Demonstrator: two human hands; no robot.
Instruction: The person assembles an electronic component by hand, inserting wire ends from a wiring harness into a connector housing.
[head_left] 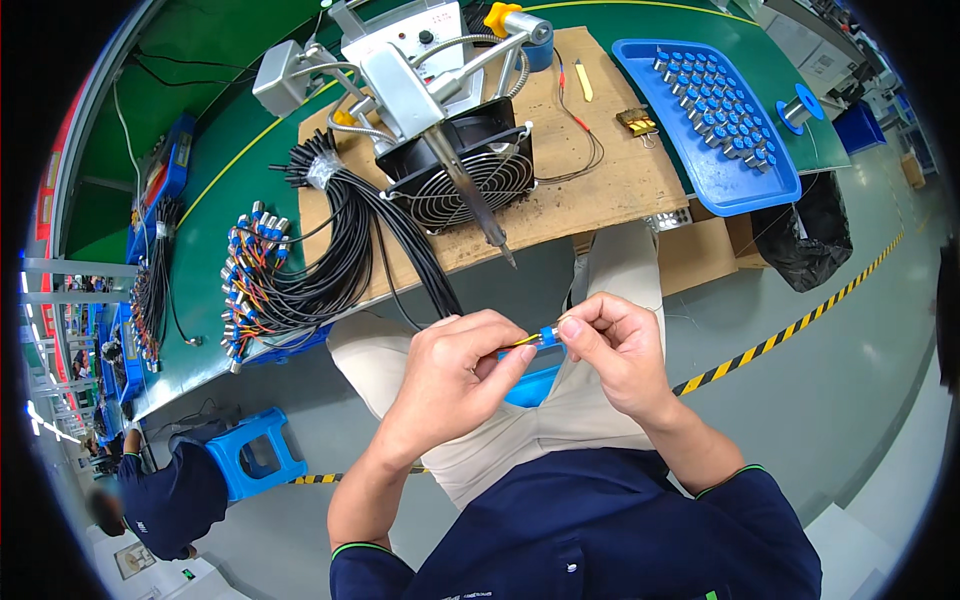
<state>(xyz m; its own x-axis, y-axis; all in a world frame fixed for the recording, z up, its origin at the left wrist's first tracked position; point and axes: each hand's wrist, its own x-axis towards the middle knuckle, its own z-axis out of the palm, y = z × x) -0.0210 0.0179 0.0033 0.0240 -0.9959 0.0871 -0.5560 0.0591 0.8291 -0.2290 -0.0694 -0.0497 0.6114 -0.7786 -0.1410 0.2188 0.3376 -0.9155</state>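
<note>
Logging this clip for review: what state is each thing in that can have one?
Left hand: closed, pinching thin yellow wires.
Right hand: closed on small blue cylindrical connector.
Soldering iron: clamped on stand, tip down, untouched.
Black round fan: lying flat on cardboard.
Blue plastic tray: holding many blue connectors.
Black cable bundle: tied, draped over bench.

one fan (468, 172), one blue tray (700, 170), one stool (252, 455)

A green workbench (230, 170) carries a brown cardboard sheet (610, 180) along its near edge. On the cardboard stand a black fan (470, 170) and a soldering stand (400, 70). A blue tray (700, 180) of small blue parts sits at the right end. A bundle of black cables (340, 240) lies at the cardboard's left edge.
</note>
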